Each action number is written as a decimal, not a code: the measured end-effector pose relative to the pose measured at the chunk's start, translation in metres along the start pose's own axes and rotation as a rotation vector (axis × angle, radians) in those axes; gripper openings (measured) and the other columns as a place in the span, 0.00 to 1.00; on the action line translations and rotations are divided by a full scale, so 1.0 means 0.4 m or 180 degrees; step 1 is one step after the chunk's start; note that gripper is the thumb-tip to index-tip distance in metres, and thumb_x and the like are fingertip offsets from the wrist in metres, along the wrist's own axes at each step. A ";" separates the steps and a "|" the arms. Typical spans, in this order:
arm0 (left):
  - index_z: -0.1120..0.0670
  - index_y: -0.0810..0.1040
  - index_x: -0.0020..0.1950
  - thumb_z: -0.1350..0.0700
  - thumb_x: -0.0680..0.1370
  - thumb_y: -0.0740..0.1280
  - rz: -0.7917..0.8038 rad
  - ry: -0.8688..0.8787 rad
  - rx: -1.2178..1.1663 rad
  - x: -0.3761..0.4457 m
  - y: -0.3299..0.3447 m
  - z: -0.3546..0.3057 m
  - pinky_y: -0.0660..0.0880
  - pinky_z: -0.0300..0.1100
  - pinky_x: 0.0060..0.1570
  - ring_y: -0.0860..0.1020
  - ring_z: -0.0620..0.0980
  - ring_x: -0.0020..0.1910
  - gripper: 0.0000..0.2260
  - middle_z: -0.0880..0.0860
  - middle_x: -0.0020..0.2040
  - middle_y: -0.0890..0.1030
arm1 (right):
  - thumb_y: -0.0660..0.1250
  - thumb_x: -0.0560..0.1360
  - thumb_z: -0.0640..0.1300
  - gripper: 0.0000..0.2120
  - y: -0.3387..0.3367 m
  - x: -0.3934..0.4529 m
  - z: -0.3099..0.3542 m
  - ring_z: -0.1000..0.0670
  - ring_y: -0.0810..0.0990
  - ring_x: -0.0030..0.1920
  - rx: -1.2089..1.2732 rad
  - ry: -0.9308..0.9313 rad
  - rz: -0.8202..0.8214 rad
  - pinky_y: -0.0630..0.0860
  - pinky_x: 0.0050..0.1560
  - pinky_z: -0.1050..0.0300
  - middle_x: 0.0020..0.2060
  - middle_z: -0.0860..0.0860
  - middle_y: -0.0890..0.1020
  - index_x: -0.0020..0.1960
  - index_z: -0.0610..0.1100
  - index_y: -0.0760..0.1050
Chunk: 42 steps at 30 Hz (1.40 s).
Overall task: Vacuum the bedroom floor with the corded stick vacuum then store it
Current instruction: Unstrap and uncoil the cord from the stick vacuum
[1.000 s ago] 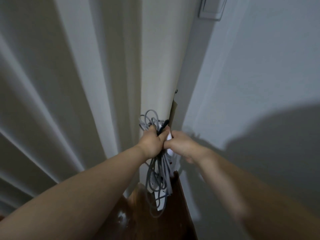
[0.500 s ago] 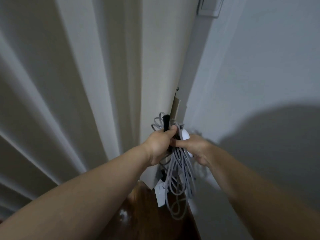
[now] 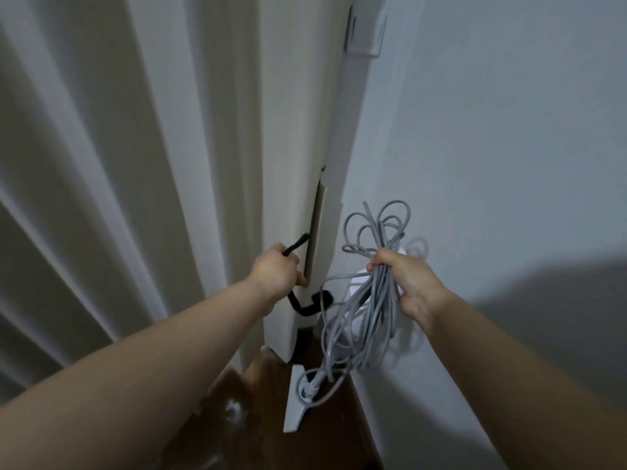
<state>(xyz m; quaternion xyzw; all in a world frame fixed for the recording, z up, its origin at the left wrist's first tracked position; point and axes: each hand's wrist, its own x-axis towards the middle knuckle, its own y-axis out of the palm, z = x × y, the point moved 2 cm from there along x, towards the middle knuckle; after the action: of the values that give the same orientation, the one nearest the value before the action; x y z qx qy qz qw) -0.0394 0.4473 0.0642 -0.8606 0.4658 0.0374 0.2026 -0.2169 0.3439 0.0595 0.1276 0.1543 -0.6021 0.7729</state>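
The right hand [image 3: 405, 283] has its fingers clamped on the grey cord bundle [image 3: 369, 293], whose loops hang down over the vacuum head [image 3: 297, 401] on the dark floor [image 3: 258, 429]. Left of the bundle, the left hand [image 3: 274, 273] grips a black strap [image 3: 307, 308]. The vacuum's body is mostly hidden behind the cord.

two bare forearms, no sleeves visible

A corner of a home, a bedroom by the look: pale curtains [image 3: 101, 198] fall in long folds across the left, a plain painted wall [image 3: 509, 147] fills the right, dark wood floor [image 3: 258, 412] below.
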 end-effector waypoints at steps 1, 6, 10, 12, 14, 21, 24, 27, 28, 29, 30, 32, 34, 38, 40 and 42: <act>0.56 0.72 0.47 0.60 0.82 0.54 0.0035 0.0011 -0.0039 -0.047 0.024 0.004 0.69 0.38 0.33 0.75 0.48 0.32 0.08 0.54 0.33 0.76 | 0.67 0.66 0.35 0.10 -0.027 -0.035 -0.012 0.49 0.73 0.20 -0.0018 -0.0006 0.0027 0.74 0.24 0.59 0.24 0.46 0.76 0.26 0.39 0.76; 0.58 0.77 0.54 0.56 0.81 0.60 0.0228 -0.0012 0.0183 -0.259 0.151 0.039 0.69 0.41 0.34 0.69 0.49 0.31 0.08 0.52 0.34 0.71 | 0.68 0.65 0.35 0.07 -0.154 -0.198 -0.090 0.48 0.73 0.22 0.0004 0.0056 0.0235 0.74 0.25 0.59 0.27 0.44 0.76 0.28 0.38 0.77; 0.60 0.78 0.57 0.57 0.79 0.66 0.0494 -0.0106 0.0325 -0.412 0.237 0.066 0.67 0.37 0.29 0.70 0.47 0.31 0.10 0.53 0.37 0.75 | 0.68 0.64 0.35 0.07 -0.254 -0.322 -0.148 0.48 0.73 0.23 -0.0015 0.0121 0.0375 0.74 0.26 0.59 0.27 0.44 0.76 0.28 0.39 0.77; 0.56 0.78 0.58 0.53 0.78 0.66 0.0677 -0.0222 0.0266 -0.469 0.256 0.073 0.67 0.36 0.29 0.70 0.46 0.29 0.11 0.55 0.43 0.80 | 0.69 0.64 0.35 0.04 -0.289 -0.369 -0.166 0.48 0.74 0.24 -0.0029 0.0140 0.0376 0.74 0.26 0.58 0.28 0.44 0.76 0.30 0.38 0.77; 0.53 0.78 0.58 0.47 0.77 0.67 0.0959 -0.0338 0.0240 -0.508 0.265 0.082 0.67 0.38 0.32 0.69 0.46 0.28 0.13 0.57 0.51 0.82 | 0.69 0.65 0.35 0.04 -0.311 -0.400 -0.179 0.48 0.75 0.24 0.0003 0.0170 0.0378 0.75 0.27 0.58 0.28 0.44 0.76 0.31 0.38 0.77; 0.61 0.78 0.53 0.63 0.76 0.62 0.1011 -0.0489 0.0245 -0.577 0.266 0.134 0.65 0.41 0.31 0.67 0.50 0.28 0.08 0.59 0.40 0.74 | 0.69 0.67 0.35 0.06 -0.364 -0.483 -0.245 0.49 0.76 0.23 -0.0015 0.0233 0.0243 0.74 0.26 0.59 0.29 0.45 0.78 0.32 0.39 0.77; 0.62 0.75 0.45 0.64 0.76 0.59 0.1061 -0.0939 -0.0502 -0.602 0.250 0.182 0.64 0.41 0.31 0.64 0.50 0.28 0.05 0.58 0.37 0.71 | 0.70 0.67 0.36 0.06 -0.351 -0.511 -0.263 0.49 0.75 0.22 -0.0182 0.0204 0.0205 0.75 0.26 0.59 0.28 0.46 0.78 0.32 0.39 0.77; 0.62 0.77 0.46 0.66 0.79 0.59 0.0981 -0.0766 -0.0546 -0.628 0.231 0.216 0.65 0.41 0.32 0.66 0.50 0.29 0.08 0.58 0.35 0.73 | 0.71 0.67 0.36 0.02 -0.328 -0.540 -0.286 0.50 0.78 0.23 -0.0203 0.0206 0.0282 0.75 0.26 0.59 0.29 0.45 0.80 0.36 0.38 0.79; 0.61 0.76 0.45 0.67 0.79 0.57 0.0914 -0.0647 -0.0571 -0.640 0.221 0.226 0.66 0.40 0.33 0.67 0.50 0.30 0.09 0.58 0.36 0.74 | 0.71 0.66 0.36 0.02 -0.317 -0.551 -0.296 0.50 0.79 0.24 -0.0217 0.0204 0.0313 0.76 0.27 0.59 0.29 0.45 0.81 0.37 0.38 0.79; 0.59 0.75 0.45 0.68 0.80 0.56 0.0853 -0.0536 -0.0599 -0.654 0.211 0.231 0.67 0.40 0.33 0.68 0.50 0.30 0.10 0.58 0.38 0.75 | 0.72 0.67 0.36 0.02 -0.307 -0.563 -0.304 0.50 0.80 0.25 -0.0209 0.0197 0.0350 0.76 0.27 0.60 0.28 0.46 0.82 0.37 0.38 0.80; 0.57 0.74 0.45 0.68 0.80 0.56 0.0771 -0.0426 -0.0612 -0.669 0.200 0.234 0.68 0.39 0.32 0.69 0.50 0.30 0.11 0.58 0.39 0.75 | 0.72 0.67 0.36 0.02 -0.298 -0.579 -0.312 0.51 0.80 0.25 -0.0175 0.0181 0.0393 0.76 0.27 0.61 0.28 0.46 0.82 0.37 0.38 0.80; 0.54 0.74 0.44 0.68 0.80 0.56 0.0575 -0.0246 -0.0620 -0.694 0.180 0.234 0.71 0.40 0.33 0.70 0.49 0.30 0.12 0.57 0.41 0.75 | 0.72 0.68 0.35 0.02 -0.286 -0.602 -0.327 0.52 0.81 0.25 -0.0084 0.0147 0.0450 0.76 0.26 0.62 0.26 0.47 0.83 0.38 0.38 0.80; 0.54 0.75 0.43 0.69 0.79 0.56 0.0470 -0.0137 -0.0657 -0.722 0.169 0.238 0.74 0.43 0.37 0.73 0.49 0.32 0.13 0.57 0.42 0.77 | 0.72 0.68 0.35 0.02 -0.284 -0.624 -0.337 0.52 0.81 0.24 -0.0016 0.0153 0.0518 0.76 0.26 0.62 0.26 0.47 0.83 0.40 0.37 0.79; 0.51 0.77 0.41 0.68 0.75 0.62 0.0282 -0.0154 0.0374 -0.790 0.178 0.281 0.77 0.46 0.43 0.78 0.54 0.40 0.12 0.60 0.47 0.82 | 0.71 0.69 0.35 0.02 -0.309 -0.683 -0.365 0.52 0.80 0.24 -0.0026 0.0249 0.0836 0.76 0.25 0.62 0.26 0.47 0.82 0.41 0.36 0.80; 0.47 0.74 0.40 0.64 0.75 0.63 0.0170 -0.0018 0.1166 -0.823 0.196 0.294 0.77 0.41 0.38 0.80 0.54 0.43 0.11 0.56 0.47 0.81 | 0.70 0.69 0.34 0.01 -0.325 -0.714 -0.382 0.52 0.80 0.24 0.0007 0.0300 0.0990 0.76 0.25 0.63 0.27 0.46 0.82 0.40 0.36 0.79; 0.46 0.73 0.39 0.64 0.74 0.63 0.0201 0.0067 0.1491 -0.842 0.220 0.297 0.78 0.42 0.40 0.80 0.54 0.45 0.12 0.54 0.48 0.81 | 0.69 0.69 0.33 0.01 -0.340 -0.740 -0.398 0.52 0.79 0.23 -0.0065 0.0336 0.1111 0.76 0.25 0.63 0.29 0.44 0.81 0.38 0.37 0.79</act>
<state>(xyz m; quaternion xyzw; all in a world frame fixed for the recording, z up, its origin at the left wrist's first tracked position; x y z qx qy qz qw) -0.2864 0.7152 0.0129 -0.7754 0.4905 -0.0743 0.3906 -0.4296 0.6360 0.0275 0.1760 0.1764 -0.4497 0.8577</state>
